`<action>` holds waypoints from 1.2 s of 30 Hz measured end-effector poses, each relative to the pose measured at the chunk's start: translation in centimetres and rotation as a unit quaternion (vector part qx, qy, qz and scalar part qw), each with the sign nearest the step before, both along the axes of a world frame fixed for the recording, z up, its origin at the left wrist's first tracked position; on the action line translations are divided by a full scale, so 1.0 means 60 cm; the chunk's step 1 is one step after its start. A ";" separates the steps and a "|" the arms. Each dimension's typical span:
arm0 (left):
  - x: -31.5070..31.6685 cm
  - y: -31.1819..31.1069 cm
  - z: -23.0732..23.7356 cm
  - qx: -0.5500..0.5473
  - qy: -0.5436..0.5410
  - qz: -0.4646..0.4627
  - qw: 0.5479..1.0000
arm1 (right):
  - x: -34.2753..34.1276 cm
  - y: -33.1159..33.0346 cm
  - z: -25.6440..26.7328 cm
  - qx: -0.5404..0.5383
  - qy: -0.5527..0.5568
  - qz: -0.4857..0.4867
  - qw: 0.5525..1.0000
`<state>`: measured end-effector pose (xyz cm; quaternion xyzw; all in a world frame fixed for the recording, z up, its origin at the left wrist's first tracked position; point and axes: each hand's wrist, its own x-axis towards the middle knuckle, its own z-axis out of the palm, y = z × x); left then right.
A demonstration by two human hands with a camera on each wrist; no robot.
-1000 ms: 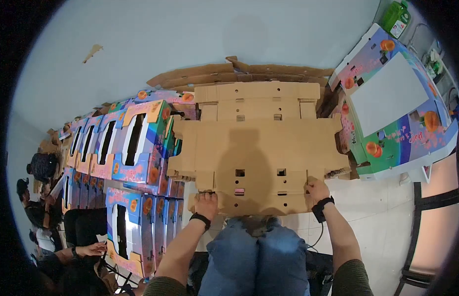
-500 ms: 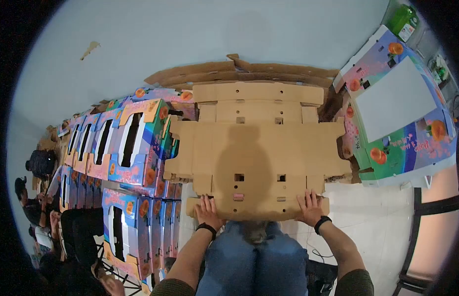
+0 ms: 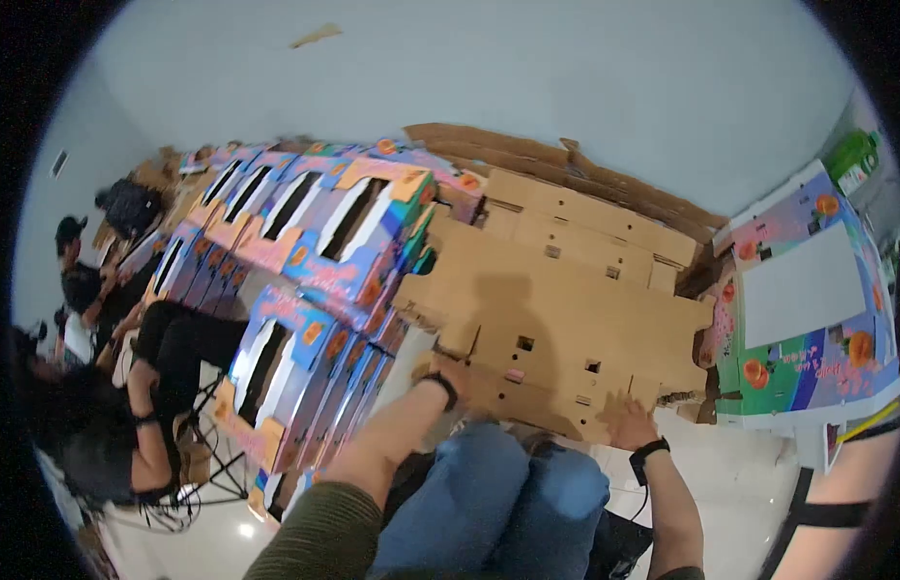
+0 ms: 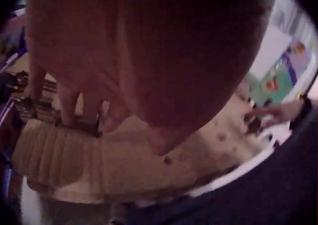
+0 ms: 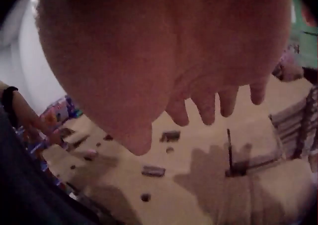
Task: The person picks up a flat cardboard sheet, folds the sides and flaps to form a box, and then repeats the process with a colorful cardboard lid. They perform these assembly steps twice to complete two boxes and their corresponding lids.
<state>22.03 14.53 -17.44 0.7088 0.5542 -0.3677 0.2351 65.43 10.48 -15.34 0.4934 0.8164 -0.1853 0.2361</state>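
Note:
A stack of flat brown cardboard sheets (image 3: 566, 300) with cut slots and holes lies before the person's knees. At its near left corner is the left hand (image 3: 450, 375); in the left wrist view this hand (image 4: 74, 61) has its fingers extended down to the layered sheet edges (image 4: 54, 145). The right hand (image 3: 632, 423) is at the near right part of the stack, fingers spread. In the right wrist view the right hand (image 5: 208, 61) is over the top sheet (image 5: 119, 175), its shadow on the cardboard; contact is unclear. Neither hand visibly grips anything.
Printed boxes (image 3: 324, 232) are stacked on the left, with more (image 3: 286, 372) nearer. At right, a printed carton (image 3: 779, 377) carries a white sheet (image 3: 808, 290), with a green bottle (image 3: 851, 159) behind. People sit at far left, one in black (image 3: 102, 435).
The head view has turned left, so the stack looks tilted and farther right. Both hands held the stack's near edge a second ago; their fingers have since straightened over the cardboard.

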 end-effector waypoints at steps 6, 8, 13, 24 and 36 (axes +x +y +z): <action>-0.122 -0.010 0.273 0.080 -0.291 0.105 0.947 | 0.041 -0.054 0.134 0.170 0.185 -0.093 0.963; -0.191 -0.047 0.321 0.117 -0.373 0.166 0.905 | 0.056 -0.090 0.178 0.190 0.181 -0.102 0.959; -0.382 -0.174 0.235 0.260 -0.172 0.299 0.902 | 0.087 -0.210 0.242 0.189 0.256 -0.172 0.932; -0.531 -0.418 0.032 0.313 0.041 0.436 0.843 | 0.109 -0.432 0.250 0.249 0.162 -0.293 0.909; -0.502 -0.397 0.127 0.382 -0.065 0.476 0.789 | 0.069 -0.476 0.251 0.293 0.199 -0.313 0.881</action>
